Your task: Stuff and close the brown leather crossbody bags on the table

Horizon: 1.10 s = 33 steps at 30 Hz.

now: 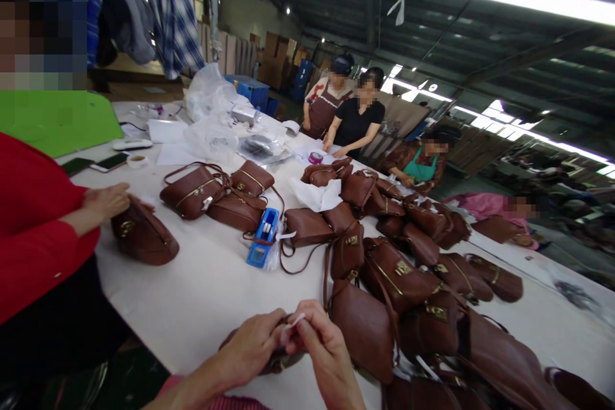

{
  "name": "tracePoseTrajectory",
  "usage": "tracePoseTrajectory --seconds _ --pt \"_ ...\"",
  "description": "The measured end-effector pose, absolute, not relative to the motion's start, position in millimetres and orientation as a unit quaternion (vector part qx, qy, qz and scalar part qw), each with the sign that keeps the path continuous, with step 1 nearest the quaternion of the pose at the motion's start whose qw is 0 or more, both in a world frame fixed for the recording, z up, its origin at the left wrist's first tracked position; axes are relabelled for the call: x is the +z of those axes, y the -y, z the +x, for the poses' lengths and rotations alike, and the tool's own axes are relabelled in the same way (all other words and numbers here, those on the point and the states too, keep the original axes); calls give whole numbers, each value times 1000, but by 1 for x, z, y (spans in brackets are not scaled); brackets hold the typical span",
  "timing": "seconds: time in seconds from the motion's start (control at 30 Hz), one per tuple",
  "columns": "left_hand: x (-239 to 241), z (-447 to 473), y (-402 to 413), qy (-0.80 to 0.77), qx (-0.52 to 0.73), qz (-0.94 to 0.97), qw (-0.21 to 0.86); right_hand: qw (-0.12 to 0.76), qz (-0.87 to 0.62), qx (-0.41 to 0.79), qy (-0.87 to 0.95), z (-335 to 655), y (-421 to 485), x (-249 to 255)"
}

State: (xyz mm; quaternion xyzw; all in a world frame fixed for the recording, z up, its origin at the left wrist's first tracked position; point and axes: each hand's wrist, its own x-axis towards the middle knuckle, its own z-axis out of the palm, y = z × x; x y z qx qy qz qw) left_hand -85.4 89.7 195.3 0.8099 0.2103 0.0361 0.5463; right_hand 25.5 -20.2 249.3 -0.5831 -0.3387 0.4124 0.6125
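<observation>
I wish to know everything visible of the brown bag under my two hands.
The brown bag looks like leather, with a small gold-coloured part on its near side. It is at the near side of the white table. Your left hand and right hand, meeting at a white strip, cover much of it; full shape, and whether it is open, cannot be told.

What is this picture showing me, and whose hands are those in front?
There's no machine: this one picture comes from a camera worn on a person's head, looking forward and down. The wearer's own left hand and right hand meet over a brown bag; the right seems to pinch a small white strip. The pale table bears many more brown bags and a blue tray. A co-worker in red sleeves handles another bag.
</observation>
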Motion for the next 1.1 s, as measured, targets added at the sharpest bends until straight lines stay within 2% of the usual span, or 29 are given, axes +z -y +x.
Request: tracePoseTrajectory --seconds 0.23,0.4,0.73,0.87,1.1 --pt "201 -86 -87 -260 59 787 556 614 -626 423 229 27 20 235" --pt "202 -86 -83 -291 71 783 545 561 -683 403 237 27 19 226" --pt "202 -81 -81 -280 145 792 523 494 -693 494 179 29 5 232" --pt "196 -83 -80 -281 161 786 526 501 -680 506 174 27 4 230" --pt "184 -84 -78 -239 230 844 422 523 -680 493 149 19 3 226"
